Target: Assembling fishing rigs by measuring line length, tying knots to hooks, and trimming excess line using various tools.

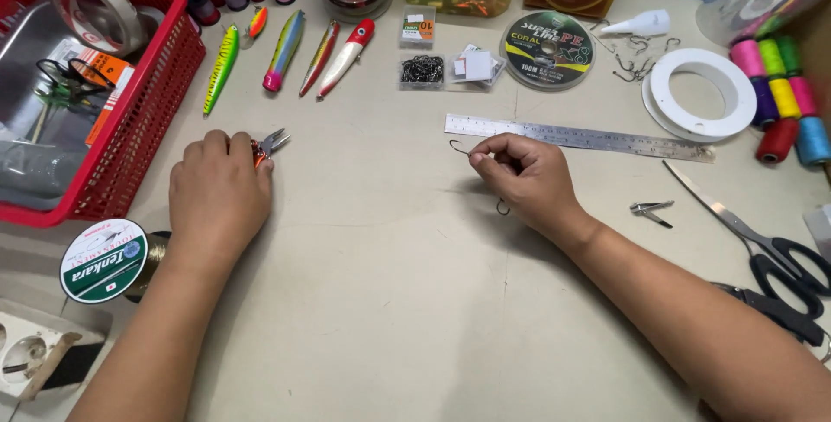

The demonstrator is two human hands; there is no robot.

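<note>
My left hand (pixel 218 190) lies on the table, closed over small pliers (pixel 270 143) with orange handles; their metal jaws stick out past my fingers. My right hand (pixel 524 175) pinches a dark fish hook (pixel 457 146) by its shank, the bend pointing left, just below a steel ruler (pixel 580 136). A second small hook (pixel 502 207) lies under the right hand near the wrist.
A red basket (pixel 130 141) stands at the left. Several fishing lures (pixel 286 48) lie at the back. Line spools (pixel 547 48), a white ring (pixel 699 93), thread spools (pixel 783 97), scissors (pixel 762 244), a small clipper (pixel 651 211) and a spool (pixel 104 259) surround the work area.
</note>
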